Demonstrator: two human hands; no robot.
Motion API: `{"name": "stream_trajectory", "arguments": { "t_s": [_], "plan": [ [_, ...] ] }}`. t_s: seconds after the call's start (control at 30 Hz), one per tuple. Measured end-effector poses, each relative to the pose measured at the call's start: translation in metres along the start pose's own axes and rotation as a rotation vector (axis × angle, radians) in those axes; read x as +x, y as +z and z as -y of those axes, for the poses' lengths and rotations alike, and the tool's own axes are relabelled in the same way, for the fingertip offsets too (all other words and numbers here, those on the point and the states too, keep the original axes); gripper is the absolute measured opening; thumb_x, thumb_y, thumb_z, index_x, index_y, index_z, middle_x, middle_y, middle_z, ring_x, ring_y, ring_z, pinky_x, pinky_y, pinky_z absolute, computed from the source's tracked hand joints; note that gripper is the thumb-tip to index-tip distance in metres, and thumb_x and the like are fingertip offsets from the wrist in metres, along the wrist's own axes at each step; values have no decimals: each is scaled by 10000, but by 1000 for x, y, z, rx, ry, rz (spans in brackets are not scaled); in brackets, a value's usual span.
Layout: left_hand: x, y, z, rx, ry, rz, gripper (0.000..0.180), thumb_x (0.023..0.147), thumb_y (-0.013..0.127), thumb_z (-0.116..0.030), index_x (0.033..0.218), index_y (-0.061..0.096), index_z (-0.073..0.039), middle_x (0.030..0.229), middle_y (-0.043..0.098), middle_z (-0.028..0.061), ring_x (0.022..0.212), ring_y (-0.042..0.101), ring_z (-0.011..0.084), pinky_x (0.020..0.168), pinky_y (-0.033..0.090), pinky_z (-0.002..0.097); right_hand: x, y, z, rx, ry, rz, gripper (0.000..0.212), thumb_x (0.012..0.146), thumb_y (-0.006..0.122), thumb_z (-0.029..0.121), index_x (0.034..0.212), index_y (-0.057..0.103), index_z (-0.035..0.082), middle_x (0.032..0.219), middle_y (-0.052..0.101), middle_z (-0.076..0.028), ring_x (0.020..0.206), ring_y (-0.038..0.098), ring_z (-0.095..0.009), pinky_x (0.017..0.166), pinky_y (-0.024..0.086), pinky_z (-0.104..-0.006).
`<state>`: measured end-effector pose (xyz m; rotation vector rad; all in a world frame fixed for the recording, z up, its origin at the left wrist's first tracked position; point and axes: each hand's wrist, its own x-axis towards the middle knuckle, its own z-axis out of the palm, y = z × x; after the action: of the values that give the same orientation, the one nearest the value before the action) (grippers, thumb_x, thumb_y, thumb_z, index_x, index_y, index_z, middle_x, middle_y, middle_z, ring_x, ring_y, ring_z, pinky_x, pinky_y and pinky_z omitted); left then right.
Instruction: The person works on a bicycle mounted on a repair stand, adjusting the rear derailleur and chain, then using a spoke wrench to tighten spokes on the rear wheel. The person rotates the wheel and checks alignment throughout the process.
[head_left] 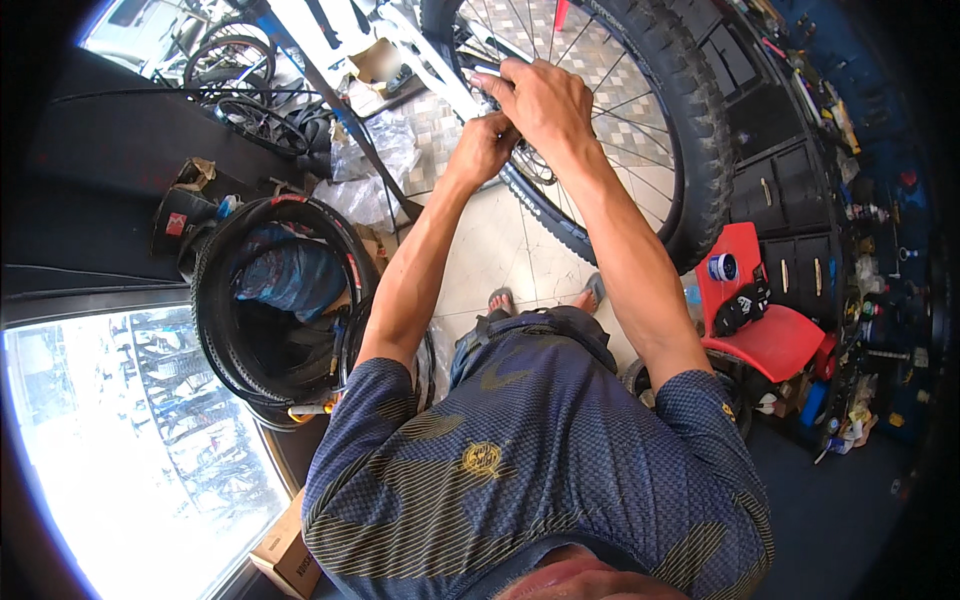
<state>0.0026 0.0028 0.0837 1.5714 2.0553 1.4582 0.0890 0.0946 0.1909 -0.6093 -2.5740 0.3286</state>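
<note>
A bicycle with a white frame (447,88) is in front of me, its wheel (706,130) with a knobby black tyre rising to the right. Both my hands work close together where the frame meets the middle of the wheel. My left hand (484,150) is closed, its fingertips pinched at something small hidden behind the knuckles. Just above and to the right, my right hand (548,105) is curled with its thumb stretched left toward the frame tube. What its fingers grip is out of sight. Spokes and a thin dark disc or cable show just below the hands.
A red chair (772,345) on the right bears a small jar (722,267) and black gloves (742,308). Several tyres (212,325) are stacked at left. A slanted dark pole (345,118) stands left of the bicycle. Black drawers (762,190) and a tool wall (900,290) line the right.
</note>
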Motion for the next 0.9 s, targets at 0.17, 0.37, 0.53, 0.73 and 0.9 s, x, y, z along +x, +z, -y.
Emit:
{"name": "stream_trajectory", "arguments": {
  "t_s": [0.17,0.37,0.53,0.73,0.9],
  "plan": [
    [-3,0,2,7,-22,-54,123,846,657,-49,953,686,5,902,677,222,841,663,417,721,520,429,-5,-11,9,57,9,30,453,887,610,521,896,703,77,872,704,-139,803,676,-341,701,530,-467],
    [-3,8,-7,-73,-28,-130,127,844,689,-44,962,694,0,895,670,196,847,674,369,696,540,408,-25,11,-35,362,-287,-90,173,928,619,211,1004,707,83,939,709,-122,860,666,-299,743,522,-420],
    [-42,24,-14,-292,-133,-460,303,852,730,-59,1138,652,2,1116,621,144,958,645,210,780,568,312,-36,-14,-25,695,-377,-148,144,924,638,94,1047,692,42,960,715,-97,822,696,-227,696,538,-314],
    [-163,90,88,-308,-638,-408,450,982,573,-390,1122,650,31,955,694,132,853,665,186,715,549,310,-127,-29,-28,658,-339,661,279,866,691,269,1106,626,144,898,711,-89,686,677,-244,641,533,-364],
    [-186,166,73,-568,-1009,-229,527,983,537,-482,1188,632,-5,1087,676,134,929,678,222,755,551,341,-224,24,-111,540,-233,1240,433,877,644,457,1151,600,124,1012,693,-157,893,678,-336,801,514,-436]
  ]
}}
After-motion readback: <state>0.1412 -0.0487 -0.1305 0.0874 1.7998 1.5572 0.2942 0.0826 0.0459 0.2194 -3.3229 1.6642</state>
